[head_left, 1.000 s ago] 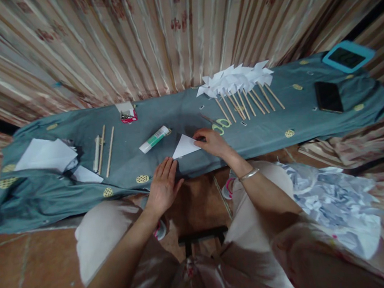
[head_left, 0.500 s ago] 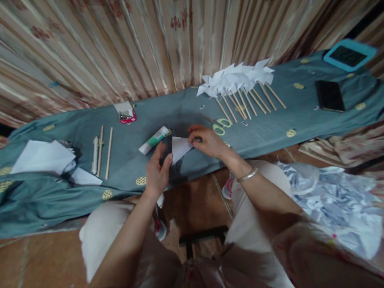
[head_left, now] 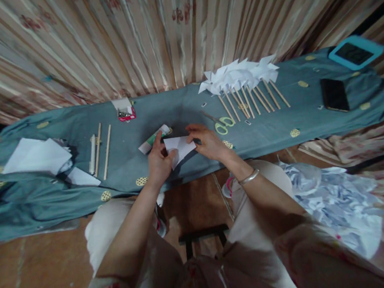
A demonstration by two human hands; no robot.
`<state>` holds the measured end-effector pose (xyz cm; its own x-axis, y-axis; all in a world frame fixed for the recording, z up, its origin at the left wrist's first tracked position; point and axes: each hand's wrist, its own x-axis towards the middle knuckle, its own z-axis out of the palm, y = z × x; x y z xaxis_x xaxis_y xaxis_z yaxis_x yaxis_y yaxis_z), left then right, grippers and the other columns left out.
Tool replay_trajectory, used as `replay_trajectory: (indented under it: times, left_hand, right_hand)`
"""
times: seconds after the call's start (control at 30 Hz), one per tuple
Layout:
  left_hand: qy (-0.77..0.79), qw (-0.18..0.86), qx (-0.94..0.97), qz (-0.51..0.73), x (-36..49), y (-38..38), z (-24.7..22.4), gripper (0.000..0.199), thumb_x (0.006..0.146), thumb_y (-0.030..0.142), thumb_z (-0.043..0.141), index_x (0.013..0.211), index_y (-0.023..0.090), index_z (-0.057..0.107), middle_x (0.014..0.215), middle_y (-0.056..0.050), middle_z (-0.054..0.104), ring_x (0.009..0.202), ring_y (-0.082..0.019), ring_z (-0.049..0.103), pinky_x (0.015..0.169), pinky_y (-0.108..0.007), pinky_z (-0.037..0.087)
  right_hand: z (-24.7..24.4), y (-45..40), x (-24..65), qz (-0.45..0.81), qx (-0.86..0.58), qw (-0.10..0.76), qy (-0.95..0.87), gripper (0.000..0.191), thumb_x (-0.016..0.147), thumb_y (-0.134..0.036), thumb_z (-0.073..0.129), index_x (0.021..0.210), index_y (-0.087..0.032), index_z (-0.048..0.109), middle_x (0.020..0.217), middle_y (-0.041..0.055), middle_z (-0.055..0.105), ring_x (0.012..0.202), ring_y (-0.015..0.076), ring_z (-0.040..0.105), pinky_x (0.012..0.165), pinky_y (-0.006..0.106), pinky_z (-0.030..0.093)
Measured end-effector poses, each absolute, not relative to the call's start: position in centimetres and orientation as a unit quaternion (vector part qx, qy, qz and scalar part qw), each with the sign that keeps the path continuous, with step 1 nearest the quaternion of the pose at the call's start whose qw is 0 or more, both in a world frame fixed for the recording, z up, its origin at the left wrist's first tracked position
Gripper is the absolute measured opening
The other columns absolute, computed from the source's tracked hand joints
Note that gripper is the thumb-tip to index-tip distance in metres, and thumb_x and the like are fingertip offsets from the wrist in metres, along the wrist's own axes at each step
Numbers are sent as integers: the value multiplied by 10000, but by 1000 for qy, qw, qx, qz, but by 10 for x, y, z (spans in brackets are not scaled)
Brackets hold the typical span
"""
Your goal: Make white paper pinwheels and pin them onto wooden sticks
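Observation:
A folded piece of white paper (head_left: 181, 149), roughly triangular with its point toward me, is held between both hands just above the cloth. My left hand (head_left: 160, 161) grips its left corner between thumb and fingers. At the right corner, my right hand (head_left: 209, 143) pinches it, the thumb partly hidden. Behind my left fingers lies a green-and-white glue tube (head_left: 154, 138), part of it covered by the hand. Scissors with light green handles (head_left: 224, 125) rest just beyond my right hand, blades pointing away to the left.
White paper pinwheels (head_left: 239, 75) on wooden sticks lie in a row at the back. Leftward are a red box of small metal pieces (head_left: 125, 111), loose sticks (head_left: 107, 152) and stacked paper (head_left: 36, 156). A phone (head_left: 335, 94) and blue-framed tablet (head_left: 356, 52) lie right; a bag of paper scraps (head_left: 336, 205) is below.
The paper's left part, a dark raised flap before, now shows as white paper in a wider triangle. My left hand has shifted slightly, still at the paper's left side; the view has moved a little.

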<state>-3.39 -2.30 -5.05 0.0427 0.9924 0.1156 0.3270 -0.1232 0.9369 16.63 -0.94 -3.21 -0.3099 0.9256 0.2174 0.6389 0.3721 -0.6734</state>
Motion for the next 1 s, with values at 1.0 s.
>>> replay_trajectory:
  times: [1.0]
  left_hand:
    - [541,377,655,370,-21,-31,-58,475,802,202,451,1206,129,691,1186,-116,617,1033,-240,629,982,-407,518]
  right_hand:
    - [-33,-50,179,79,-482,194,-851,271,898,-104,494,1053,-176,705,1388,145,598,1251,302,528,1067,508,409]
